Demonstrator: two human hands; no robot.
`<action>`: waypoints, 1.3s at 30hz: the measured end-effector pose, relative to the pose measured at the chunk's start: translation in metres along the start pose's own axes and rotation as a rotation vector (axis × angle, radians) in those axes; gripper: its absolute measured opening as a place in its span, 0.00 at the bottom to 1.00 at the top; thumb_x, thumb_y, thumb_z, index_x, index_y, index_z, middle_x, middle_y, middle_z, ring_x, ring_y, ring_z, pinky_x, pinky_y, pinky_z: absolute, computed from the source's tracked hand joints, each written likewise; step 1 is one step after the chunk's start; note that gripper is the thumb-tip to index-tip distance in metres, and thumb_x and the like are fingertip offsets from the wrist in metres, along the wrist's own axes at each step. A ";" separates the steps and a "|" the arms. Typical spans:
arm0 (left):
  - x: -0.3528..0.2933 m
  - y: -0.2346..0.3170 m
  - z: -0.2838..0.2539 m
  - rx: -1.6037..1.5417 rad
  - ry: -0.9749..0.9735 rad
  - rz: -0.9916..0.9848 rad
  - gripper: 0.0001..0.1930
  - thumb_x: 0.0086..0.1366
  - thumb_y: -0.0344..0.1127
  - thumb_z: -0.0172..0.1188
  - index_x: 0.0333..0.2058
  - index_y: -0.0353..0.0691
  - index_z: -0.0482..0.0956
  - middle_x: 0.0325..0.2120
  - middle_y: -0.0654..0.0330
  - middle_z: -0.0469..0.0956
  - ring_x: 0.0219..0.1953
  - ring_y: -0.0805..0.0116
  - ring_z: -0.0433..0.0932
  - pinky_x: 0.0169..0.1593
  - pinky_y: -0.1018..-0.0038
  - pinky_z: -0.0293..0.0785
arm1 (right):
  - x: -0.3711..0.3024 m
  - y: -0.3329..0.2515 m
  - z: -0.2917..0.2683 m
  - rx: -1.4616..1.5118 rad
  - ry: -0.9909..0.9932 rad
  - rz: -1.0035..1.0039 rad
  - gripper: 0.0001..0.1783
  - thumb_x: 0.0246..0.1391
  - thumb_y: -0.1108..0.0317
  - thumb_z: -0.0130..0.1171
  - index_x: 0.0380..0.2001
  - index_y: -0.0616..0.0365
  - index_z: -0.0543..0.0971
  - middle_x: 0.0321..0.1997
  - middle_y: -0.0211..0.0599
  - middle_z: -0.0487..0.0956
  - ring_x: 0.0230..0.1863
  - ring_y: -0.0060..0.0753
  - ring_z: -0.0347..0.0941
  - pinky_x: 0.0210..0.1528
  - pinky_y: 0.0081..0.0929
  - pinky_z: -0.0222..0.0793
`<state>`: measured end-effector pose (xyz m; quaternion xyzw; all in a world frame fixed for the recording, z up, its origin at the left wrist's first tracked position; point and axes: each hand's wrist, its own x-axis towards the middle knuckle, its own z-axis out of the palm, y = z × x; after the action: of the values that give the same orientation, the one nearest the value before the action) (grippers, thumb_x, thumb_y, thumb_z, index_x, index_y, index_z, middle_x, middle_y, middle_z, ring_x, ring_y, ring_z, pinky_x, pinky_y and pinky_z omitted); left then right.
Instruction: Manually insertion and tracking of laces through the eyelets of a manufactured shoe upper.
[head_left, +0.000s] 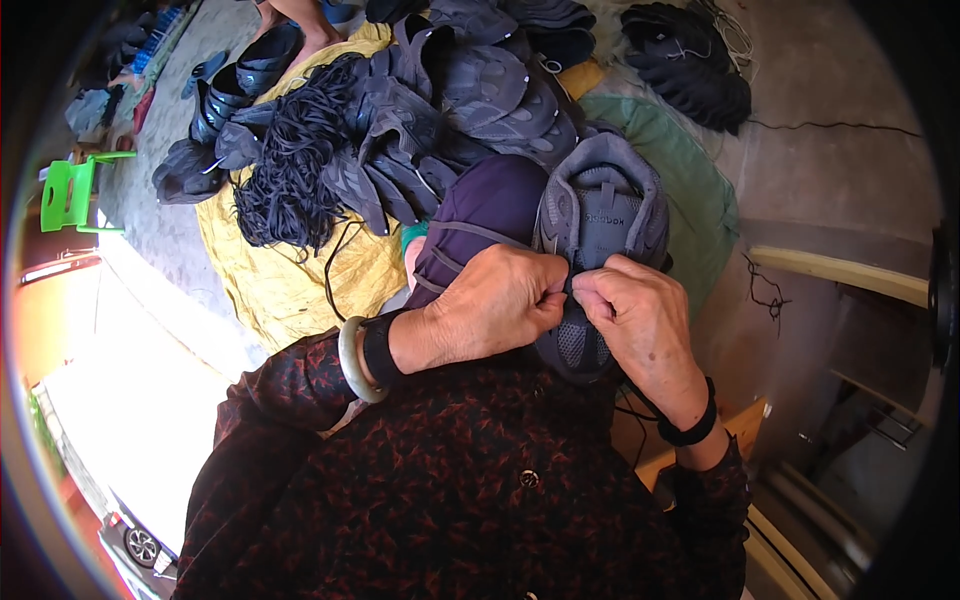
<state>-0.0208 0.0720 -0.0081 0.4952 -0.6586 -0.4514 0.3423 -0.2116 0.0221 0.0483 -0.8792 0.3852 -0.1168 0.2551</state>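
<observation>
The yellow sheet [290, 290] spread on the concrete floor [830, 150] carries the bulk of what lies before you: a heap of dark shoe uppers [470, 90] and, to its left, a tangled bundle of black laces [290, 170]. A green cloth [700, 200] lies to the right, under the work. A second small heap of dark pieces [690, 60] sits well apart at the top right, and a green plastic stool [68, 195] stands far left.

Your grey shoe upper [600, 210] rests on your lap, opening away from you, beside a dark purple cloth bundle [485, 215]. It looks light, soft and floppy, so I judge it needs support from below while you work at the front.

Your left hand [500, 300] and right hand [640, 315] meet at the eyelet area, fingertips pressed together, each pinching something fine there; whether that is a lace end or the fabric edge I cannot tell. Hold near the eyelets, where the material seems stiffest.
</observation>
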 end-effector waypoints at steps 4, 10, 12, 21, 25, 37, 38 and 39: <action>0.002 -0.001 0.001 -0.162 -0.048 -0.204 0.07 0.65 0.28 0.64 0.29 0.34 0.77 0.19 0.58 0.75 0.21 0.72 0.72 0.27 0.72 0.69 | 0.000 0.002 0.000 -0.017 0.008 0.014 0.05 0.51 0.74 0.66 0.32 0.58 0.83 0.28 0.39 0.77 0.31 0.45 0.78 0.34 0.37 0.73; -0.001 -0.009 -0.008 0.006 -0.071 -0.107 0.08 0.68 0.34 0.66 0.32 0.36 0.80 0.21 0.57 0.75 0.24 0.70 0.75 0.32 0.70 0.71 | -0.001 0.004 0.004 0.043 0.025 0.005 0.05 0.50 0.75 0.66 0.33 0.59 0.82 0.29 0.38 0.78 0.32 0.45 0.79 0.35 0.38 0.73; 0.004 -0.011 -0.004 -0.005 -0.065 -0.056 0.10 0.68 0.35 0.66 0.32 0.36 0.79 0.22 0.58 0.75 0.26 0.70 0.75 0.34 0.69 0.71 | -0.002 0.008 0.005 0.036 0.031 0.006 0.05 0.50 0.75 0.66 0.32 0.59 0.81 0.29 0.38 0.77 0.32 0.44 0.78 0.35 0.38 0.73; -0.005 -0.015 -0.008 -0.097 -0.080 -0.194 0.10 0.68 0.38 0.65 0.35 0.37 0.81 0.27 0.51 0.80 0.33 0.50 0.81 0.38 0.63 0.75 | 0.003 0.006 0.015 0.026 0.066 -0.044 0.05 0.49 0.76 0.65 0.29 0.56 0.78 0.28 0.36 0.76 0.32 0.43 0.78 0.34 0.38 0.72; -0.004 -0.011 -0.023 -0.106 -0.168 -0.263 0.09 0.69 0.39 0.64 0.37 0.38 0.82 0.28 0.51 0.81 0.34 0.51 0.82 0.39 0.63 0.75 | 0.005 0.008 0.013 0.048 0.064 -0.074 0.05 0.50 0.76 0.65 0.29 0.56 0.78 0.28 0.36 0.76 0.32 0.43 0.78 0.34 0.38 0.72; -0.007 -0.007 -0.028 0.184 -0.108 -0.222 0.10 0.69 0.42 0.61 0.38 0.42 0.83 0.33 0.52 0.83 0.40 0.46 0.82 0.44 0.55 0.76 | 0.000 0.038 -0.070 -0.032 0.162 0.106 0.03 0.58 0.75 0.61 0.35 0.61 0.81 0.30 0.35 0.77 0.29 0.26 0.71 0.34 0.23 0.67; -0.008 -0.006 -0.028 0.206 -0.069 -0.167 0.08 0.68 0.38 0.62 0.37 0.40 0.83 0.30 0.53 0.82 0.36 0.50 0.82 0.41 0.60 0.76 | -0.004 0.055 -0.087 -0.074 0.187 0.235 0.04 0.61 0.72 0.59 0.37 0.60 0.81 0.31 0.30 0.78 0.30 0.21 0.70 0.35 0.22 0.67; -0.008 -0.006 -0.028 0.227 -0.034 -0.106 0.07 0.68 0.35 0.64 0.36 0.37 0.83 0.26 0.54 0.80 0.32 0.53 0.81 0.37 0.64 0.76 | -0.009 0.080 -0.101 -0.004 0.266 0.362 0.07 0.63 0.67 0.59 0.36 0.59 0.81 0.30 0.32 0.77 0.29 0.22 0.71 0.32 0.25 0.66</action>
<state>0.0087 0.0724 -0.0037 0.5571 -0.6840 -0.3999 0.2486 -0.3085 -0.0534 0.0904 -0.7730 0.5674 -0.1833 0.2169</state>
